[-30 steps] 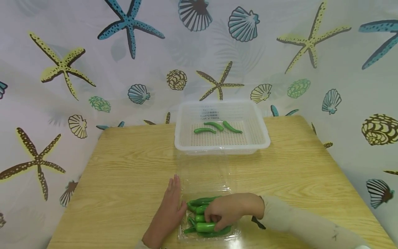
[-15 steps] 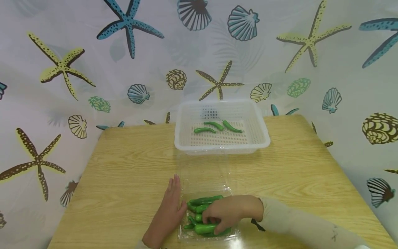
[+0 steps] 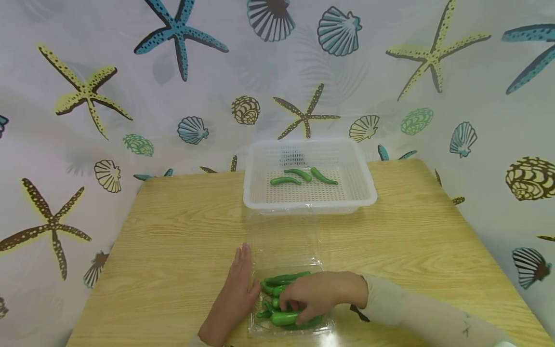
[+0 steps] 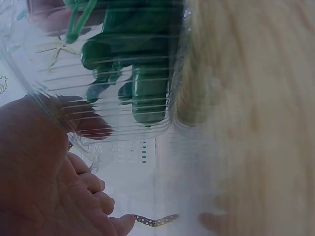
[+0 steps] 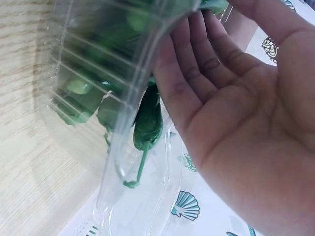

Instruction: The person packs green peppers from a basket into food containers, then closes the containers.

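A clear plastic clamshell box (image 3: pixel 295 332) holds several green peppers (image 3: pixel 270 288); its lid (image 3: pixel 284 238) lies folded open behind it. My left hand (image 3: pixel 234 289) rests along the box's left side, fingers straight, thumb at the rim. In the left wrist view, the thumb (image 4: pixel 88 123) shows beside the ribbed wall. My right hand (image 3: pixel 318 291) reaches into the box from the right with bent fingers, thumb and fingers about a thick green pepper (image 3: pixel 282 318) near the front. In the right wrist view, its fingertips are partly hidden behind the rim, and a stemmed pepper (image 5: pixel 148 118) hangs close by.
Behind the lid stands a white perforated basket (image 3: pixel 310 207) with three green peppers (image 3: pixel 299 174) inside. Everything is on a wood-grain table (image 3: pixel 182 241). A curtain (image 3: pixel 217 86) printed with starfish and shells hangs behind the table and at both sides.
My right hand has shifted slightly left inside the box, and the thick front pepper has slid a little left with it. The left hand stays put.
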